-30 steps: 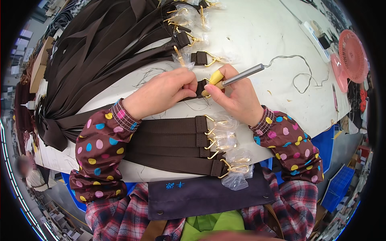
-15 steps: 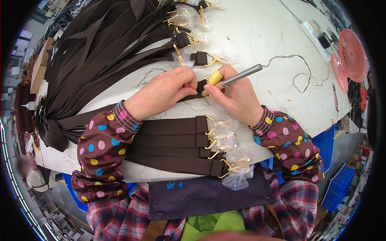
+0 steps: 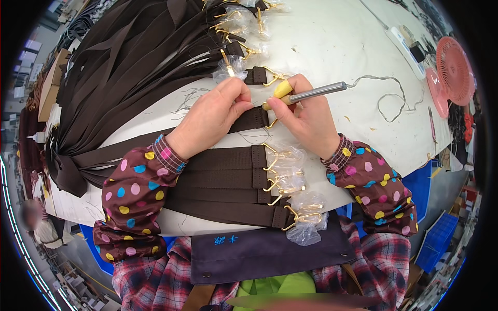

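My right hand (image 3: 306, 116) grips a corded pen-shaped tool (image 3: 321, 92) with a grey metal handle, like a soldering iron. A yellow cover (image 3: 282, 89) sits on one of its fingers. The tool's tan end meets the upper corner of a dark brown webbing strap (image 3: 253, 120) with a stitched end and a gold hook, mostly behind my fingers. Just left of that corner my left hand (image 3: 212, 116) is closed in a pinch above the strap; whatever is between its fingertips is hidden. Loose dark threads (image 3: 191, 99) lie beside it.
Nearer me lie several similar straps (image 3: 218, 176), their gold hooks wrapped in clear plastic (image 3: 288, 171). A big heap of straps (image 3: 119, 67) covers the far left. At right are a pink fan (image 3: 452, 70), a white power strip (image 3: 404, 49) and the tool's grey cord (image 3: 386, 78).
My left hand has moved up and slightly away from the strap end, uncovering more of it. My right hand and the tool have shifted a little to the right; the tool's tan end sits higher.
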